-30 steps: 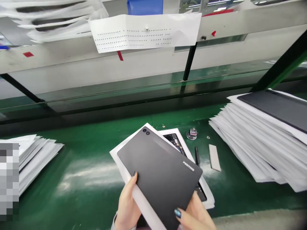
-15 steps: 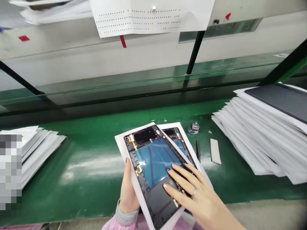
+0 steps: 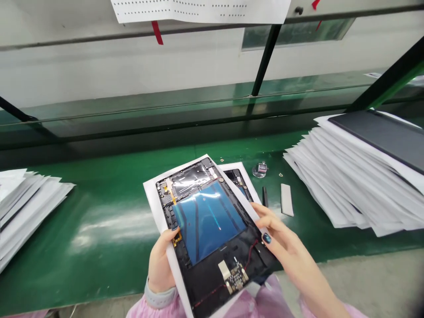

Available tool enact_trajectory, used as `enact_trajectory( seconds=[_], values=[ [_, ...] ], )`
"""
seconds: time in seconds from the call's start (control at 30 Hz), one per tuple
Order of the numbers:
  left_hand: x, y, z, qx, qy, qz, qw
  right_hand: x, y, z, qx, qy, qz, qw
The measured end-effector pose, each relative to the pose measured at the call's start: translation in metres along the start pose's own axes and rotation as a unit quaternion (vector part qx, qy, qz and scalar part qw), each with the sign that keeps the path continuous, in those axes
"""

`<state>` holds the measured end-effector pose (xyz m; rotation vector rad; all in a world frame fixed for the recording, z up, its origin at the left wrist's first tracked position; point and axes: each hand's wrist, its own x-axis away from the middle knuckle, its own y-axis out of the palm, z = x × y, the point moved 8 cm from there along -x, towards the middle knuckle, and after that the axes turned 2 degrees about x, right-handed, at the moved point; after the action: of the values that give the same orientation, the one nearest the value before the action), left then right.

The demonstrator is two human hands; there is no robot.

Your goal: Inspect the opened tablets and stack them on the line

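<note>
An opened tablet (image 3: 212, 225) with a blue-filmed battery and a small circuit board shows its insides, lying on a white sheet (image 3: 152, 194). My left hand (image 3: 162, 260) grips its left edge with the sheet, thumb on top. On the right edge, my right hand (image 3: 285, 243) holds it between thumb and fingers. The tablet is tilted and raised above the bench front. Under it, partly hidden, a second opened tablet (image 3: 237, 179) rests on another white sheet.
The green bench (image 3: 109, 221) carries a metal tally counter (image 3: 260, 169), a black pen-like tool (image 3: 265, 196) and a pale flat block (image 3: 286, 199). White sheets are stacked at left (image 3: 36, 194) and right (image 3: 344, 176), the right stack topped by a dark panel (image 3: 380, 132).
My right hand has moved from lying across the tablet to its right edge. My left thumb has come onto the top. The tablet is lifted nearer, and its lower circuit board now shows.
</note>
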<state>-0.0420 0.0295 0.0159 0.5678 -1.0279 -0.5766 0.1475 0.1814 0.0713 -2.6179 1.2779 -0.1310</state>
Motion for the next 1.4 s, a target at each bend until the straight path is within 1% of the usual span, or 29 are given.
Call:
enact_trajectory(
  seconds=[0.07, 0.1, 0.17, 0.23, 0.3, 0.37, 0.43, 0.5, 0.57, 0.67, 0.83, 0.93, 1.0, 1.07, 1.13, 1.23, 1.33, 1.4],
  values=[
    [0.001, 0.002, -0.001, 0.018, -0.012, -0.065, 0.998, -0.001, 0.008, 0.005, -0.046, 0.067, -0.054, 0.995],
    [0.002, 0.006, -0.001, 0.025, -0.019, -0.108, 0.994, -0.001, 0.011, 0.006, -0.064, 0.089, -0.075, 0.991],
    [0.005, 0.019, 0.0, 0.028, -0.03, -0.207, 0.978, 0.001, 0.016, 0.005, -0.097, 0.113, -0.104, 0.983],
    [0.012, 0.035, 0.002, 0.017, -0.047, -0.297, 0.954, 0.003, 0.018, 0.005, -0.132, 0.128, -0.118, 0.976],
    [0.017, 0.048, 0.001, 0.009, -0.075, -0.352, 0.933, 0.004, 0.02, 0.005, -0.163, 0.135, -0.119, 0.97],
    [0.02, 0.055, 0.0, 0.008, -0.101, -0.374, 0.922, 0.005, 0.021, 0.004, -0.178, 0.137, -0.117, 0.967],
    [0.021, 0.056, -0.001, 0.005, -0.118, -0.374, 0.92, 0.005, 0.021, 0.004, -0.179, 0.132, -0.108, 0.969],
    [0.02, 0.053, -0.002, 0.0, -0.124, -0.36, 0.925, 0.005, 0.02, 0.003, -0.176, 0.126, -0.101, 0.971],
    [0.018, 0.049, -0.003, -0.003, -0.122, -0.348, 0.93, 0.005, 0.02, 0.001, -0.18, 0.12, -0.103, 0.971],
    [0.016, 0.047, 0.0, 0.002, -0.109, -0.352, 0.93, 0.005, 0.018, 0.0, -0.196, 0.124, -0.101, 0.967],
    [0.014, 0.043, 0.001, 0.017, -0.112, -0.358, 0.927, 0.008, 0.005, 0.006, -0.162, 0.13, -0.066, 0.976],
    [0.015, 0.045, 0.002, 0.02, -0.108, -0.365, 0.925, 0.009, -0.004, 0.007, -0.154, 0.126, -0.03, 0.98],
    [0.014, 0.044, 0.004, 0.027, -0.099, -0.352, 0.93, 0.009, -0.007, 0.008, -0.18, 0.139, -0.005, 0.974],
    [0.012, 0.04, 0.007, 0.033, -0.086, -0.333, 0.938, 0.009, -0.007, 0.011, -0.232, 0.16, 0.008, 0.959],
    [0.01, 0.036, 0.008, 0.033, -0.084, -0.32, 0.943, 0.009, -0.002, 0.013, -0.28, 0.179, 0.002, 0.943],
    [0.009, 0.028, 0.007, 0.037, -0.098, -0.308, 0.946, 0.013, 0.006, 0.018, -0.297, 0.215, -0.018, 0.93],
    [0.007, 0.024, 0.007, 0.047, -0.092, -0.296, 0.95, 0.018, 0.011, 0.02, -0.291, 0.242, -0.02, 0.925],
    [0.007, 0.025, 0.005, 0.053, -0.088, -0.286, 0.953, 0.018, 0.016, 0.017, -0.281, 0.241, -0.047, 0.928]
  ],
)
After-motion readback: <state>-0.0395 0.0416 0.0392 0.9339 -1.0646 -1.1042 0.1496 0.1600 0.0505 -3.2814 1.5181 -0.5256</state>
